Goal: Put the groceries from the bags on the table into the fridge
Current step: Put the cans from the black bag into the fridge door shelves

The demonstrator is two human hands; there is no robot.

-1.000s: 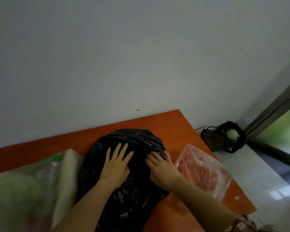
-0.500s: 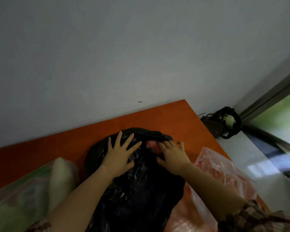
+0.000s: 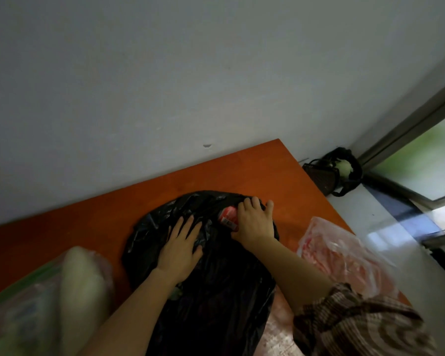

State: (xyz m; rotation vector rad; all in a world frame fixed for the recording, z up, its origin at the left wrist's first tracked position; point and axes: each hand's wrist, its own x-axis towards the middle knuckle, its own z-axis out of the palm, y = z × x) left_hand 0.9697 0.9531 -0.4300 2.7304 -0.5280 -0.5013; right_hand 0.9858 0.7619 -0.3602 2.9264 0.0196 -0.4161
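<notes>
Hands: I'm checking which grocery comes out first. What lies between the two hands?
In the head view, crumpled plastic of the black bag lies between the left hand and the right hand, with a red packet showing right beside the right hand.

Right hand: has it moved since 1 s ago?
Yes. The right hand has shifted toward the wall, from the middle of the black bag to its far rim, which it grips beside a red packet now showing.

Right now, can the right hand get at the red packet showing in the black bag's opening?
Probably yes. The right hand grips the rim of the black bag against the red packet, which shows uncovered in the opening; the left hand lies flat on the bag, clear of it.
</notes>
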